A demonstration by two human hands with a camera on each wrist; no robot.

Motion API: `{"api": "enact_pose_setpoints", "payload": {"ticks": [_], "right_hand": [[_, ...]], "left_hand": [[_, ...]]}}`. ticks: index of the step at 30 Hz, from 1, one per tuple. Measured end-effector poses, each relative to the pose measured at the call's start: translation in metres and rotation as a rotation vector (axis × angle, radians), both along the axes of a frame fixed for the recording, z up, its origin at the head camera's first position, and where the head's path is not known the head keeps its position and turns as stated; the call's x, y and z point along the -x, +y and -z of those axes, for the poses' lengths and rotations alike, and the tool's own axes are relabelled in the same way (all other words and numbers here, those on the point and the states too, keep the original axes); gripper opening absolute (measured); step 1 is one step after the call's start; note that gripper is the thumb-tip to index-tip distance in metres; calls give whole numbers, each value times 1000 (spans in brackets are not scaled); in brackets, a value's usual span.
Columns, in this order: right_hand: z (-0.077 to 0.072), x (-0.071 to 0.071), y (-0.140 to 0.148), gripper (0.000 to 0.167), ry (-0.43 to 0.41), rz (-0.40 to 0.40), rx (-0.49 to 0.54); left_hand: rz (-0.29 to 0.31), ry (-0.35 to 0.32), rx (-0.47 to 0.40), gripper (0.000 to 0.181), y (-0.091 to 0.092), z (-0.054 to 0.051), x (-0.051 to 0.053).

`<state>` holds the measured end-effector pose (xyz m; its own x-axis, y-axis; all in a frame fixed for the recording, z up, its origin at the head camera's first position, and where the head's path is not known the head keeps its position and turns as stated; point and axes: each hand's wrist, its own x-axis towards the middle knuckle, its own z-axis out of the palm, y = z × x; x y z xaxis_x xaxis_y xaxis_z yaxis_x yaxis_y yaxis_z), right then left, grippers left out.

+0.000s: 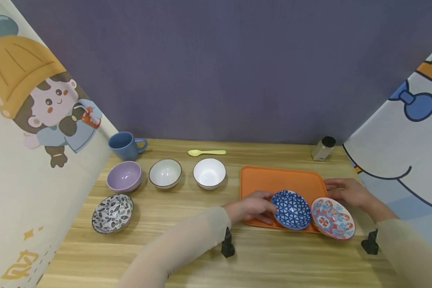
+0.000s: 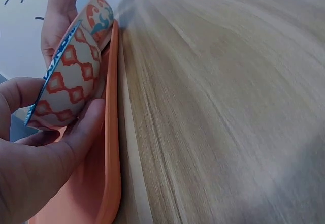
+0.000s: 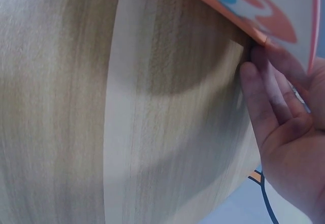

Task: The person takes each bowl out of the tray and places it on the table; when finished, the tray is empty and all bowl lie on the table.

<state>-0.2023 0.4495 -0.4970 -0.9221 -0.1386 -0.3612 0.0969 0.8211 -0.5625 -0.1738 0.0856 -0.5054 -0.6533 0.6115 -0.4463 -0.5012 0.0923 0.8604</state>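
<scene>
The blue patterned bowl [image 1: 291, 209] tilts over the front of the orange tray [image 1: 266, 180]. My left hand [image 1: 255, 206] grips its left side; in the left wrist view, thumb and fingers of the left hand [image 2: 45, 142] pinch this bowl [image 2: 71, 79], whose outside has red diamonds. Touching or close to it on the right, a red-and-blue flowered bowl [image 1: 333, 219] leans across the tray's front right corner. My right hand [image 1: 351, 193] is at the tray's right edge, fingers fairly straight. In the right wrist view the thumb of this hand [image 3: 289, 112] meets the tray edge beside the flowered bowl [image 3: 274, 16].
At left stand a blue mug [image 1: 125, 146], purple bowl [image 1: 124, 177] and black-and-white leaf bowl [image 1: 112, 214]. Two white bowls [image 1: 165, 173] [image 1: 209, 173] are mid-table, a yellow spoon [image 1: 207, 152] behind them. A black-lidded shaker [image 1: 323, 149] stands behind the tray's right side.
</scene>
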Motion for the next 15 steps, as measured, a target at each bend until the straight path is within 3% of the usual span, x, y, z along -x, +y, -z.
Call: {"api": "enact_pose_setpoints", "payload": {"ticks": [8,15], "right_hand": [[3,-2,0,66,11,-1,53],[0,-3,-2,67,5,11,76]], "left_hand": [[-28,-46,-2,62,1,-2,-1],[-51,-46,5,57,0,-7,-1]]}}
